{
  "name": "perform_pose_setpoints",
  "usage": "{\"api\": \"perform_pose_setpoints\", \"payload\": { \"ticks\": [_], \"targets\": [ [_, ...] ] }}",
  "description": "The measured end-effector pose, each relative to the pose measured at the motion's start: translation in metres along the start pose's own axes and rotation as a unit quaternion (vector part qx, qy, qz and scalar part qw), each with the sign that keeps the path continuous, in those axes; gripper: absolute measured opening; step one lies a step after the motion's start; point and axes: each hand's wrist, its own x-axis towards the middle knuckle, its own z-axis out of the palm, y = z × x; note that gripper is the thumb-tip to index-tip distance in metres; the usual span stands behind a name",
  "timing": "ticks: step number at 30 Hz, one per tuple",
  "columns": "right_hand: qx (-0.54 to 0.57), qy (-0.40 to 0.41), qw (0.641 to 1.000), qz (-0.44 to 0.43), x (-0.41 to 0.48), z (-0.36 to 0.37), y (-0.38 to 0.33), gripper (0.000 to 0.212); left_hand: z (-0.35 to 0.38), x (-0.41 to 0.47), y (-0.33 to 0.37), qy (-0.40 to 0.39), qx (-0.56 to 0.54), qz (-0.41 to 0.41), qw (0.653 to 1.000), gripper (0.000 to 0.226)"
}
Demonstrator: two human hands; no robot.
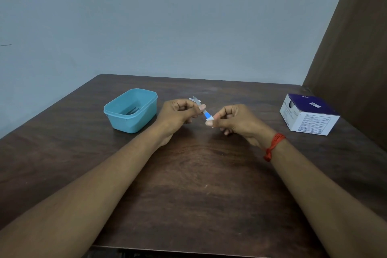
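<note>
Head view, needle (206, 114) slanting far-left to near-right, between left hand (178, 113), right hand (237, 120)

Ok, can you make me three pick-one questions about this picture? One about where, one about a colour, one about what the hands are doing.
1. Where on the table is the box?
A far left
B far right
C near edge

2. What colour is the tub?
A red
B yellow
C teal

3. What do the left hand and right hand do to the needle?
A both pinch it
B both let go
C only one holds it

Answers: 1 B, it stands by the right edge. 2 C, its walls are teal. 3 A, fingertips of each hand grip one end.
</note>
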Motion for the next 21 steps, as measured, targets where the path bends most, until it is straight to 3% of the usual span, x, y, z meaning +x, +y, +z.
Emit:
{"api": "perform_pose_setpoints", "payload": {
  "ticks": [4,13,21],
  "targets": [
    [0.009,-0.004,1.000,-0.012,-0.0004,0.0009,0.0000,0.028,0.0042,-0.0038,0.0002,-0.037,0.015,0.022,0.999,0.013],
    [-0.015,-0.005,1.000,0.004,0.0000,0.0006,-0.0009,0.026,-0.0010,0.0025,-0.0018,0.028,-0.022,0.010,0.999,0.006],
    [0.002,0.023,0.999,-0.031,-0.0021,0.0030,-0.0003,0.026,0.0052,-0.0014,-0.0035,-0.026,0.027,0.038,0.999,0.013]
  ]
}}
